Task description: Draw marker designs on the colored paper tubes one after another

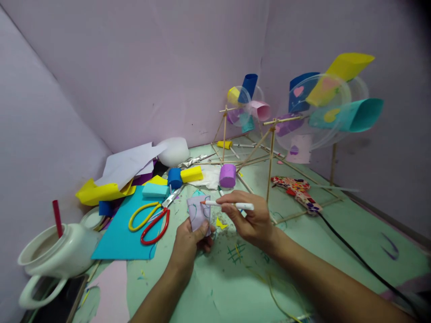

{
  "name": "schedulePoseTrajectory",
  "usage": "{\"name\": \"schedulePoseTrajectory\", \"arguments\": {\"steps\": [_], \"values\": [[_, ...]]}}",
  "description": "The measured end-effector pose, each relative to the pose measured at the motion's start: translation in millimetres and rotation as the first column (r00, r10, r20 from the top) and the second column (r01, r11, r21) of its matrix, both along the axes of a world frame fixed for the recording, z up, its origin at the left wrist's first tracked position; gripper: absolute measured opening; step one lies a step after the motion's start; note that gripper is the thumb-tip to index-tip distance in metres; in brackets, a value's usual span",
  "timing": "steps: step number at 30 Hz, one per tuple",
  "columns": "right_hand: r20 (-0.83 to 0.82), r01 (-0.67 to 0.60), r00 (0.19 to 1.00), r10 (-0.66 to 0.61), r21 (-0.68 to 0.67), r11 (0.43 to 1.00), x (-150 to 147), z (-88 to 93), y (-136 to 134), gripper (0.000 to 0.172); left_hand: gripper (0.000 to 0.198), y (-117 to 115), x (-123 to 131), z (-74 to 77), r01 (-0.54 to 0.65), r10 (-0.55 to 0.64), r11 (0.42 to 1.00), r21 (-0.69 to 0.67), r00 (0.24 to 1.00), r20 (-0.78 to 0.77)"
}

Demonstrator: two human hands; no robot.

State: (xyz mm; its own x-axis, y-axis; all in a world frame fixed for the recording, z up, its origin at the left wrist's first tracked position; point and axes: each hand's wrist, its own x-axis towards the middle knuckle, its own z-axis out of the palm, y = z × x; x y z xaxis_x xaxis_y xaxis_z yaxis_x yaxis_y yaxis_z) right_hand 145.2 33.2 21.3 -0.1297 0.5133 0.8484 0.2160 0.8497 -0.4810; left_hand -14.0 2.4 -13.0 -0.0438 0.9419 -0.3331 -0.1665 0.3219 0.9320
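A pale lilac piece of folded paper (pixel 198 215) with dark curved lines drawn on it is gripped by my left hand (pixel 193 237), thumb in front. My right hand (pixel 251 220) is closed round a white marker pen (pixel 237 206), whose orange-red tip lies over the paper's upper part; I cannot tell whether it touches. Left of the hands, scissors (pixel 161 208) with one yellow and one red handle rest partly on a turquoise sheet (pixel 117 237). Behind the paper lie a purple paper tube (pixel 228 175), a blue one (pixel 174 178) and a yellow one (pixel 191 174).
Two wheels with coloured paper blades, one near (pixel 323 112) and one far (pixel 244 105), stand on stick frames at the right. A patterned glue gun (pixel 296 190) trails a black cord. A white pot (pixel 63 251) stands left, with paper sheets (pixel 128 163) behind it.
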Motion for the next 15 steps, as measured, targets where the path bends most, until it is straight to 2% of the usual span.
{"name": "schedulePoseTrajectory", "arguments": {"steps": [8,15], "values": [[0.026,0.025,0.999,-0.026,0.035,0.999,-1.5,-2.2,-1.7,0.012,0.042,0.1,-0.5,-0.5,0.003,-0.003,1.0,0.003,1.0,0.005],[-0.018,0.045,0.999,-0.044,0.03,0.999,-1.6,-2.3,-3.6,0.012,0.041,0.1,0.1,-1.2,0.032,-0.032,0.999,0.005,0.999,0.001]]}}
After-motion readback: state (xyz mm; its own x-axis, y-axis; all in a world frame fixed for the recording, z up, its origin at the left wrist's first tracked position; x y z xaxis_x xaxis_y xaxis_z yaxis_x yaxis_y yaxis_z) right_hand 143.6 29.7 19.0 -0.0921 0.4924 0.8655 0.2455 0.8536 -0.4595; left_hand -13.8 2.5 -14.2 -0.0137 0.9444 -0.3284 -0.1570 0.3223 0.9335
